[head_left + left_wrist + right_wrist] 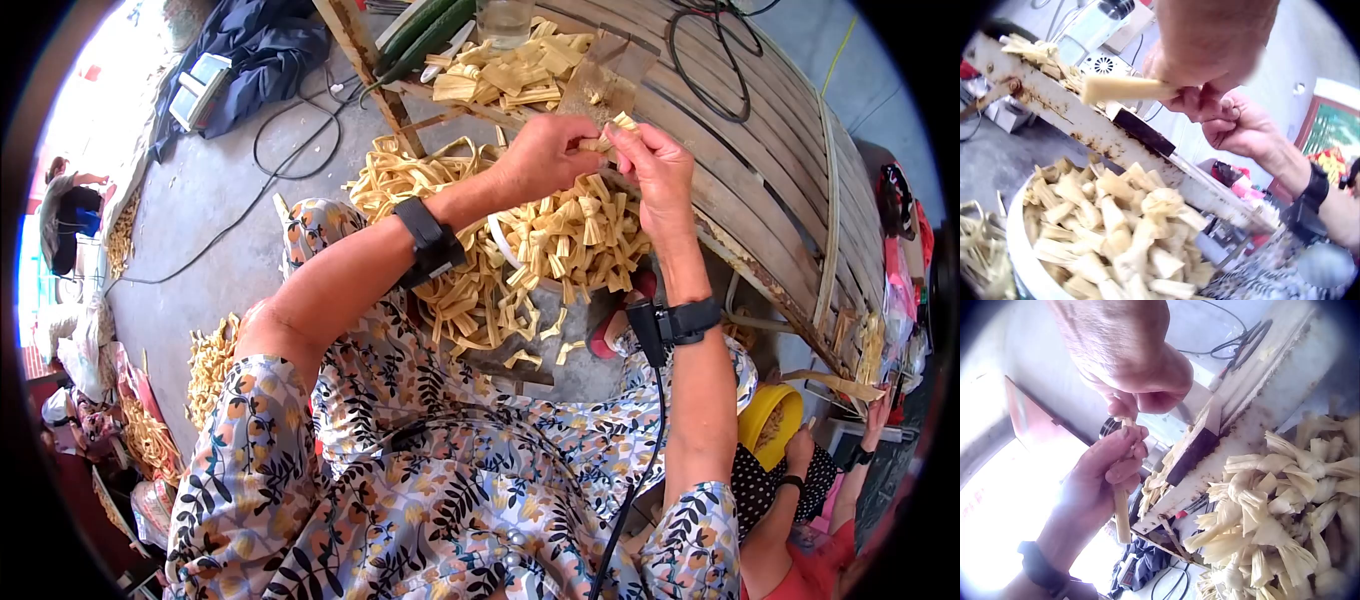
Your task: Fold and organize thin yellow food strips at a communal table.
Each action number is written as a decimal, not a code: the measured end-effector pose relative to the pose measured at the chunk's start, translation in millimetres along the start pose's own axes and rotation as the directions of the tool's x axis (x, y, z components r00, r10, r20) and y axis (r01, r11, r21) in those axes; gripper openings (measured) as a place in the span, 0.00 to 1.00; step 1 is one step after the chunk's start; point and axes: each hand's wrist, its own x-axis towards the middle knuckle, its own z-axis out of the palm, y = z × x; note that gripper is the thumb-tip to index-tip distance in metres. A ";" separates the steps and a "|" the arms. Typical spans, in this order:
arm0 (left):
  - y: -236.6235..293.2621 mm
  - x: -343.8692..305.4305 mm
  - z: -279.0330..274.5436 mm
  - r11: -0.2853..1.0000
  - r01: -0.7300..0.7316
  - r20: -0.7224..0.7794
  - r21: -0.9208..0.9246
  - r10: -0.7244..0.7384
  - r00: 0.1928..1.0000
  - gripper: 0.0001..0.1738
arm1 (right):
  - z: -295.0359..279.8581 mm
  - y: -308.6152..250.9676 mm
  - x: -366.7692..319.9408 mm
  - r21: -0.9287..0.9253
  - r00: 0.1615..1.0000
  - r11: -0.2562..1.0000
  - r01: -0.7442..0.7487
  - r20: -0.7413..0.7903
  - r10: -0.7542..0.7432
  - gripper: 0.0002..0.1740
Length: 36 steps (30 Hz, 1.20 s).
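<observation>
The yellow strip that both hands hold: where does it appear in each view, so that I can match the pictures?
Head: the yellow strip is upper centre, pinched between the left hand and the right hand.
Left wrist: the strip is upper left, sticking out leftward from the near hand.
Right wrist: the strip is left of centre, hanging below the left hand.
Shared landmark: the heap of knotted strips, seen in all three.

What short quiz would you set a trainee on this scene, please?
1. True or false: the left hand and the right hand both hold one yellow strip.
2. The knotted pieces fill: A a white basin; B a glass; C a cardboard box.
3. Complete: each wrist wears a black ____.
Key: 1 true; 2 A; 3 band.
</observation>
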 end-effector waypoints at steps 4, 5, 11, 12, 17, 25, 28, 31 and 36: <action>7.4 -5.1 0.9 0.979 0.053 -0.013 -0.195 -0.057 0.998 0.14 | 1.7 -2.5 -0.2 0.024 1.000 1.000 -0.021 0.014 0.021 0.10; 10.2 -4.5 -0.5 0.946 0.085 0.015 -0.314 -0.085 0.996 0.14 | 3.8 -2.7 -0.9 0.035 0.999 0.999 -0.036 0.000 0.036 0.11; 1.9 -2.5 4.3 0.999 -0.044 -0.078 -0.011 0.043 0.996 0.13 | 2.1 -3.5 1.6 0.085 0.998 0.996 0.000 -0.057 0.005 0.11; 4.6 -3.7 8.1 0.991 -0.093 -0.124 0.097 0.105 0.987 0.13 | 0.3 -4.3 3.2 0.118 0.996 0.993 -0.012 -0.086 0.022 0.11; -0.1 -4.3 13.8 0.973 -0.149 -0.165 0.175 0.178 0.970 0.12 | -2.5 -8.0 5.7 0.237 0.989 0.970 -0.063 -0.116 0.093 0.09; -3.6 -14.6 -13.4 0.990 0.057 0.120 -0.127 -0.042 0.992 0.15 | -18.3 2.7 4.7 0.045 0.984 0.984 -0.171 -0.037 0.173 0.09; -8.3 -13.4 -11.0 0.995 0.039 0.046 -0.095 -0.035 0.998 0.12 | -7.4 4.4 0.2 -0.018 0.973 0.974 -0.227 0.022 0.228 0.13; -5.9 -14.2 -7.4 0.998 0.041 0.036 -0.045 -0.040 0.999 0.11 | -5.3 10.5 0.2 0.078 0.972 0.979 -0.189 0.154 0.175 0.14; -1.8 -14.9 -8.9 0.999 0.036 0.043 0.035 -0.037 0.998 0.10 | -7.9 19.3 0.6 0.187 0.957 0.957 -0.221 0.229 0.177 0.15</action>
